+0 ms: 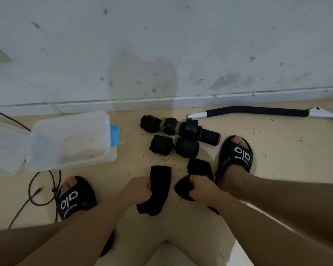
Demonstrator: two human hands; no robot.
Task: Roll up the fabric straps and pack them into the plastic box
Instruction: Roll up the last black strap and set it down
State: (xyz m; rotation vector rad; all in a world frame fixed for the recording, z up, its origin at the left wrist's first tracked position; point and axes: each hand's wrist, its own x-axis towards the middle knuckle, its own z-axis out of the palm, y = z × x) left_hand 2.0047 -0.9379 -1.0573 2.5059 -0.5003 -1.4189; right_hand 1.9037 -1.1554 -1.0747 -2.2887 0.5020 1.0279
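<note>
Black fabric strap (158,189) draped limp over the floor between the feet, flat and matte, pinched at its edge by the curled fingers of the left hand (137,189). Second black strap (184,187) bunched in the clenched right hand (202,190), trailing up to a folded end (199,167). Beyond — 5 rolled straps (179,134) clustered tight, 1 banded in olive green. Clear plastic box (71,141) at left, translucent, lid (5,146) flung open, blue latch (114,135). Beige floor (277,150) speckled with dark bits; scuffed white wall (161,45). Black slide sandals (235,154) — white lettering. Black cable (44,187) looped at left; padded black bar (258,110) along the skirting.
</note>
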